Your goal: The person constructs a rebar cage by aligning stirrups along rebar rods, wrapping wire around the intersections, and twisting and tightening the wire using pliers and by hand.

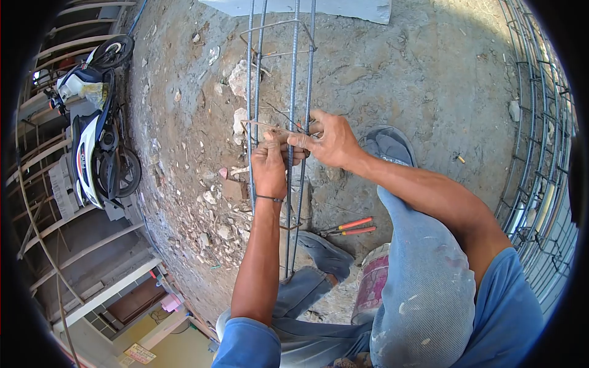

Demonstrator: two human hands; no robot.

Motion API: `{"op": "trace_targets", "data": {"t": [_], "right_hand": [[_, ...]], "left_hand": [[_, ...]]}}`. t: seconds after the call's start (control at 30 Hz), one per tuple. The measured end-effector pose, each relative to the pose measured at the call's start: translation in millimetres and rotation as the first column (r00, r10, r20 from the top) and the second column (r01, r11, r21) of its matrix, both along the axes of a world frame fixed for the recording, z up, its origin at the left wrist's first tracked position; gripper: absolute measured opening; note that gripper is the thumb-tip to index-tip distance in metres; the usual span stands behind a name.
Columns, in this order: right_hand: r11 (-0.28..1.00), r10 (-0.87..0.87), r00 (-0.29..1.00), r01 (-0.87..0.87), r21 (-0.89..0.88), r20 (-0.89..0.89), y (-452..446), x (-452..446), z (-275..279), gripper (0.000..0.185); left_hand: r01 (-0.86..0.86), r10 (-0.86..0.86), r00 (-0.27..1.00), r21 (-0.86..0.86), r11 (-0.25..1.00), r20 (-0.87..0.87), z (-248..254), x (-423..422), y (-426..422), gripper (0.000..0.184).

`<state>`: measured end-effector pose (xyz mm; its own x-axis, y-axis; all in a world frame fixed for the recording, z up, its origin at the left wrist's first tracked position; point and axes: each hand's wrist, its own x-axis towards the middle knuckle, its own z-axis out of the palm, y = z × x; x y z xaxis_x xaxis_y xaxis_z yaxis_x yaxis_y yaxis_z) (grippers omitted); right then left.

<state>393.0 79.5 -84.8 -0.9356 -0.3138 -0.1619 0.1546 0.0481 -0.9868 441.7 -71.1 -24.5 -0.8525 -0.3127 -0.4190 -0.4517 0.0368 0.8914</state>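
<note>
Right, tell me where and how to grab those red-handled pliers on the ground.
Grip the pliers around both red handles, best from above with the right hand: they lie flat, handles slightly spread and pointing right, metal end to the left. The right knee may crowd a sideways approach.

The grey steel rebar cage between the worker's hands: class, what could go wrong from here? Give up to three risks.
1. The bare left hand and bare right hand, working at the grey steel rebar cage, could get scratched or pinched.
2. Red-handled metal pliers lie on the ground near one grey shoe, which might catch them.
3. Loose pale stones could unsettle a step.
</note>
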Motion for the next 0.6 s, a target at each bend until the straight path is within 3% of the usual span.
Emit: {"op": "trace_targets", "data": {"t": [0.17,0.23,0.4,0.47,0.53,0.6], "right_hand": [[1.0,0.018,0.999,-0.017,-0.019,0.047,-1,-3,-6,0.067],[0.996,0.054,0.997,-0.058,0.071,0.057,2,-5,-3,0.067],[0.995,0.098,0.985,-0.1,0.004,0.139,9,-12,0,0.063],[0.991,0.128,0.977,-0.13,0.003,0.17,10,-14,2,0.06],[0.988,0.151,0.961,-0.141,-0.059,0.231,12,-17,2,0.058],[0.983,0.17,0.95,-0.145,-0.112,0.262,6,-18,-5,0.057]], "left_hand": [[0.093,-0.094,0.995,-0.008,0.996,-0.015,13,24,6,0.037],[0.123,-0.123,0.992,-0.025,0.992,0.007,17,24,5,0.035],[0.226,-0.218,0.971,-0.076,0.971,0.098,31,15,8,0.029],[0.337,-0.302,0.937,-0.224,0.915,0.178,34,9,10,0.026],[0.342,-0.315,0.939,-0.28,0.897,0.137,32,4,17,0.023],[0.281,-0.237,0.96,-0.467,0.839,0.151,28,2,27,0.018]]}}
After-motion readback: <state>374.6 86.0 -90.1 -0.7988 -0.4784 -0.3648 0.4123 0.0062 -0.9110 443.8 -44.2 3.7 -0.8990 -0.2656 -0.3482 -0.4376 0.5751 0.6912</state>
